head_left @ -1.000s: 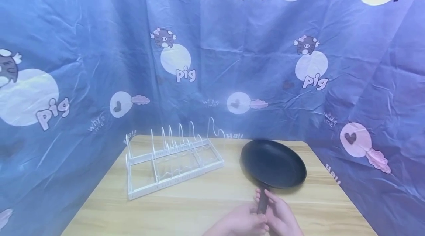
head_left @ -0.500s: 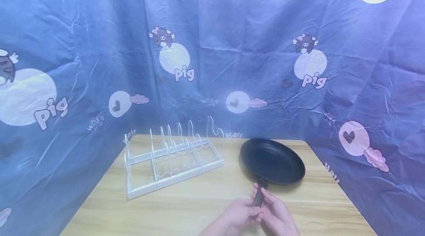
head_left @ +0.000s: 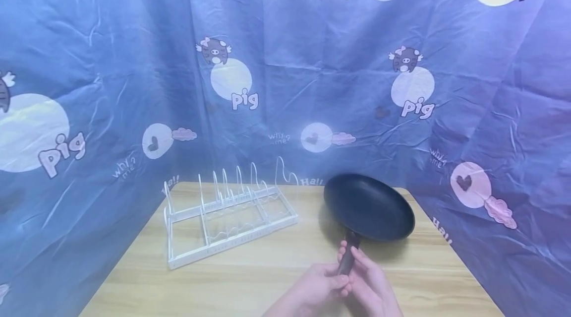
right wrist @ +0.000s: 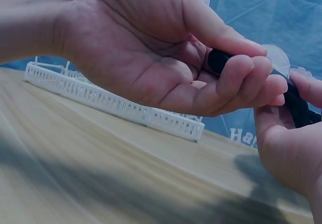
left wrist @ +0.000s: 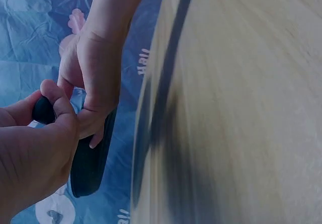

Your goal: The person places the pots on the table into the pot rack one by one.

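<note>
A black frying pan (head_left: pixel 368 208) is held above the right side of the table, its far rim tilted up and its shadow on the wood below. My left hand (head_left: pixel 312 286) pinches the end of the pan's handle (left wrist: pixel 43 110) between thumb and curled fingers. Closer to the pan body, my right hand (head_left: pixel 371 281) grips the same handle, thumb along one side and fingertips on the other. In the right wrist view the left hand (right wrist: pixel 151 58) covers much of the handle. The two hands are side by side and seem to touch.
A white wire rack (head_left: pixel 232 245) with upright loops stands on the left half of the wooden table (head_left: pixel 250 282). Blue fabric (head_left: pixel 285 89) with pig prints hangs around the back and both sides, close to the table's edges.
The frying pan has risen from near the tabletop, and its far rim tilts up more. Both hands have moved slightly up and left with the handle, keeping their hold.
</note>
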### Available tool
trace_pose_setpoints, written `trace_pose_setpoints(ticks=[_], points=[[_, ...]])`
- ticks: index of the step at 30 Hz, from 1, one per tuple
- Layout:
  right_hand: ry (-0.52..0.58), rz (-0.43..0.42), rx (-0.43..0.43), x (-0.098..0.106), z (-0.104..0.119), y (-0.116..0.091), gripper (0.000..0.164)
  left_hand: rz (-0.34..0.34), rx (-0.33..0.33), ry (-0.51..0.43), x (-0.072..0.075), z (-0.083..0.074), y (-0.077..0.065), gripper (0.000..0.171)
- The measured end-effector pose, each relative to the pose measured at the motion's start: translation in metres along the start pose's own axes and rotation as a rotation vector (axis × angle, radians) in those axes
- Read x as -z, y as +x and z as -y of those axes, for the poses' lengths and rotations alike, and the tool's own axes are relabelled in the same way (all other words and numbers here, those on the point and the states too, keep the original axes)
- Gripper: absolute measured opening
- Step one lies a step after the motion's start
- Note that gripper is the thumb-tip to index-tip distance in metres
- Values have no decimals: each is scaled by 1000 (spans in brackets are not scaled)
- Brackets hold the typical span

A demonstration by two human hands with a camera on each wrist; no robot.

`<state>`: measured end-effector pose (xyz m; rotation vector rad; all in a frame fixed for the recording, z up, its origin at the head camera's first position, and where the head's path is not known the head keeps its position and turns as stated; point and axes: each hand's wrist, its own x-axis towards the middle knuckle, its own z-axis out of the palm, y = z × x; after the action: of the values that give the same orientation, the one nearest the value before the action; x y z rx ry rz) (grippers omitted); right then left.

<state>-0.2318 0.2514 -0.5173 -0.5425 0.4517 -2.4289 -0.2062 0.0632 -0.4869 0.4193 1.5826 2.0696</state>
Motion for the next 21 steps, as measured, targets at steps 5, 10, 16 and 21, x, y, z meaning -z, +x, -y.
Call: trace_pose_setpoints(ticks=[5, 10, 16, 21], points=[[-4, -4, 51, -12, -1, 4, 55, 2, -25, 95, 4, -7, -7, 29], [-73, 4, 86, -25, -2, 8, 52, 26, -82, 274, 10, -14, -14, 26], [-206, -39, 87, -34, -5, 12, 50, 20, -148, 409, 17, -14, -19, 18], [-295, -147, 126, -37, -9, 15, 42, -99, -128, 548, 20, -18, -25, 22]])
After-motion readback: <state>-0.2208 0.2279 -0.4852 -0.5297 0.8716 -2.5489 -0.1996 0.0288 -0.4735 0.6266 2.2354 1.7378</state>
